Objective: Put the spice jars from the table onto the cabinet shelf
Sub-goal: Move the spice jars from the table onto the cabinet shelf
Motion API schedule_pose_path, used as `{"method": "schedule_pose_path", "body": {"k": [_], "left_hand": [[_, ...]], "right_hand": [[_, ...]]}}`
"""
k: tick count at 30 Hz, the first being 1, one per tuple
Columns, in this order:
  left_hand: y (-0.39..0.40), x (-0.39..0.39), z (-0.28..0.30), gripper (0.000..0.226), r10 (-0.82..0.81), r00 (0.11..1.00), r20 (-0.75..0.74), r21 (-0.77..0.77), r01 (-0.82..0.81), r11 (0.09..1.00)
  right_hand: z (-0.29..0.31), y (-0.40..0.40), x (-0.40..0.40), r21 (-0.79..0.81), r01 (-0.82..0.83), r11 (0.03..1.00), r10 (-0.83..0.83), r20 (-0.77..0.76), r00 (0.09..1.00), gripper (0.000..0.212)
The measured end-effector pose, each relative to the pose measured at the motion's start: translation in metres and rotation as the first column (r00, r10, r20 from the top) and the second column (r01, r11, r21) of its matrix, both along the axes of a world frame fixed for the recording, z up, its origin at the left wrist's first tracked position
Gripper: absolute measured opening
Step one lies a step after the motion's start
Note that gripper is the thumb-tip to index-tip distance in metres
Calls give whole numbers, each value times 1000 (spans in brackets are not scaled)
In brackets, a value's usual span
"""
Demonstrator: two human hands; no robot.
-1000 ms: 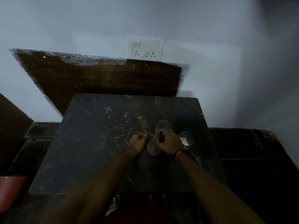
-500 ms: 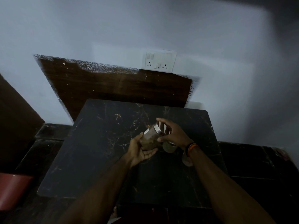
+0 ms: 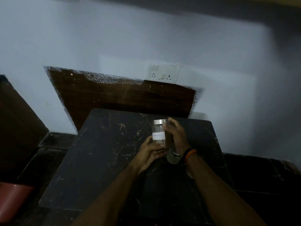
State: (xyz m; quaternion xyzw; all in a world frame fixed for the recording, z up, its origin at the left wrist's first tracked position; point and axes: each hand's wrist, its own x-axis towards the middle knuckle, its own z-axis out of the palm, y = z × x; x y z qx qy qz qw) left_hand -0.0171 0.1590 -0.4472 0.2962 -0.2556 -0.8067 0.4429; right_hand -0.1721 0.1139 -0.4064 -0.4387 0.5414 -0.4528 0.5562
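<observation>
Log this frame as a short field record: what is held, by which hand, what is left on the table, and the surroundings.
held item: spice jar, upright, metal lid, white label, lifted above the table
left hand: cups the jar's base, thumb on its front
right hand: grips the jar's side, fingertips near the lid
still on table: second jar, partly hidden behind the right wrist
table: dark marble-patterned top
wall: switch and socket plate above a dark wooden panel
cabinet shelf: not in view
</observation>
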Motion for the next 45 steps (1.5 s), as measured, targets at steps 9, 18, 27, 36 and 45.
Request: {"method": "schedule_pose_path", "body": {"k": [9,18,27,36,45], "left_hand": [[-13,-6,27,78,79,931,355,-263,19,965],[-31,-11,54,72,120,972,201,-322,-50,945],[-82,-12,134,70,152,967,205,-492,-32,870],[-121,-23,231,65,197,948,251,-656,17,755],[-143,-40,318,73,227,944,240,-779,48,625]], "right_hand": [[12,-5,0,-53,35,998,-28,120,992,70],[49,-20,-10,-83,59,995,-29,324,946,57],[134,-57,-11,-294,104,950,-9,305,952,47],[239,-79,-22,-472,140,870,-12,264,964,43],[327,-87,-42,-612,177,771,-42,229,973,44]]}}
